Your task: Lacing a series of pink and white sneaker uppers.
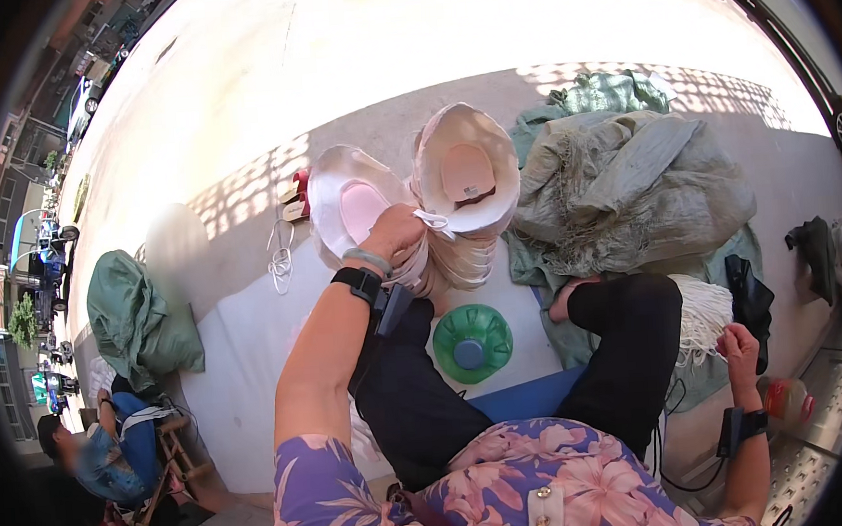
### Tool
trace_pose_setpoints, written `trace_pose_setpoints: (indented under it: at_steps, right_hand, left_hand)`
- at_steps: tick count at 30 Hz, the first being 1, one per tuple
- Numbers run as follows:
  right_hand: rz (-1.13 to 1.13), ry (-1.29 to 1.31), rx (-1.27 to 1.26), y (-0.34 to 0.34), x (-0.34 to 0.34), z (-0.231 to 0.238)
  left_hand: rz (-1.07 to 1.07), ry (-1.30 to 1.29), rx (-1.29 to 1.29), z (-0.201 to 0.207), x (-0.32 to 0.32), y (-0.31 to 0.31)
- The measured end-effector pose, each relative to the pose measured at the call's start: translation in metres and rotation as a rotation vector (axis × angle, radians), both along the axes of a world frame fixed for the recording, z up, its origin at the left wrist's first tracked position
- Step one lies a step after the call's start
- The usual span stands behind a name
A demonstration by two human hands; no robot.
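Observation:
Two side-by-side stacks of nested, cream, oval shell-like pieces stand before me. The left stack [338, 167] shows a pink pad inside, and the right stack [466, 212] a peach one. My left hand [395, 232] is closed over the left stack's near rim, where a looped white cord [435, 223] comes out beside its fingers. Out to the right, my right hand [737, 345] has its fingers pinched together next to a bundle of white cords [699, 315]. Whether a strand is between those fingers is too small to make out.
A green bottle [472, 345] with a blue cap stands between my legs. Big woven sacks [628, 178] lie heaped at the right, and a green sack [140, 314] sits at the left. A seated person [115, 460] is at far left. Loose white cord [281, 262] lies near the stacks.

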State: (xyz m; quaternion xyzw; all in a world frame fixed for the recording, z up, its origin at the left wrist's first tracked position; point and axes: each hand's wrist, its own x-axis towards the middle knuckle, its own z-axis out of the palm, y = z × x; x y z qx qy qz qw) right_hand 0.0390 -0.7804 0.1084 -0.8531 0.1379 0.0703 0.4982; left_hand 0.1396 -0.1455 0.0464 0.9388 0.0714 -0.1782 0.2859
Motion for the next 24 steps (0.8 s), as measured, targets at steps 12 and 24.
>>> trace_pose_setpoints:
  at_steps: [12, 24]
  right_hand:
    - [0.877, -0.006, -0.092, 0.221, 0.071, -0.003]
    - [1.225, 0.172, -0.293, 0.238, 0.097, -0.07]
  left_hand:
    - [-0.609, 0.245, 0.032, -0.068, -0.006, -0.168]
    - [-0.478, 0.327, -0.402, -0.083, 0.074, -0.224]
